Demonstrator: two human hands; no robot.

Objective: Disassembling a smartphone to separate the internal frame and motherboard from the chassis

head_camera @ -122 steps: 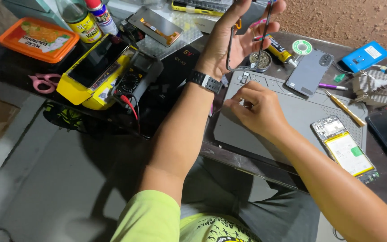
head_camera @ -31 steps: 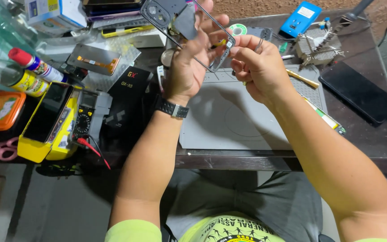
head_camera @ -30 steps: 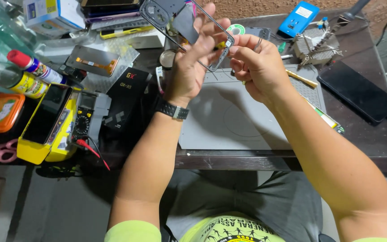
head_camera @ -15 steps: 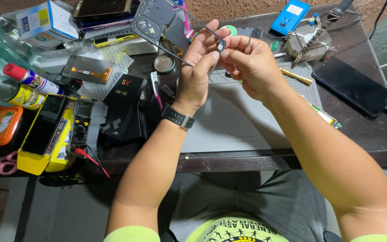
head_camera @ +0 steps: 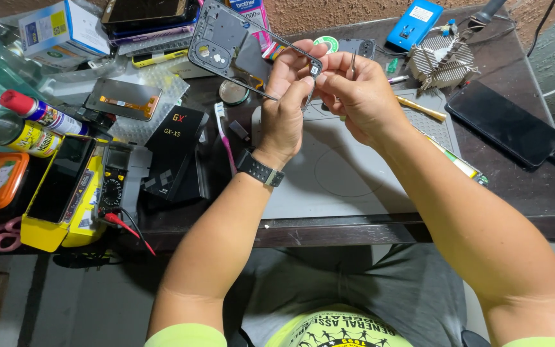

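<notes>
From the head camera, the person's left hand [head_camera: 288,106] sits just above the middle of the frame, its fingers [head_camera: 303,54] pinching the lower edge of a dark phone frame [head_camera: 226,45] that tilts up toward the upper left. The right hand [head_camera: 361,93] is just beside it, touching it at the fingertips, its fingers closed on thin metal tweezers [head_camera: 353,63] whose tip points at the pinched corner of the frame. Both hands hover above a grey work mat [head_camera: 348,173] on the dark surface [head_camera: 534,193]. A black watch [head_camera: 260,170] circles the left wrist. At the left of the frame lie a yellow meter [head_camera: 65,193], a black box [head_camera: 178,151] and a spray can [head_camera: 33,110]. At the upper right are a blue case [head_camera: 414,22], a metal stand [head_camera: 441,61] and a black phone [head_camera: 502,123].
</notes>
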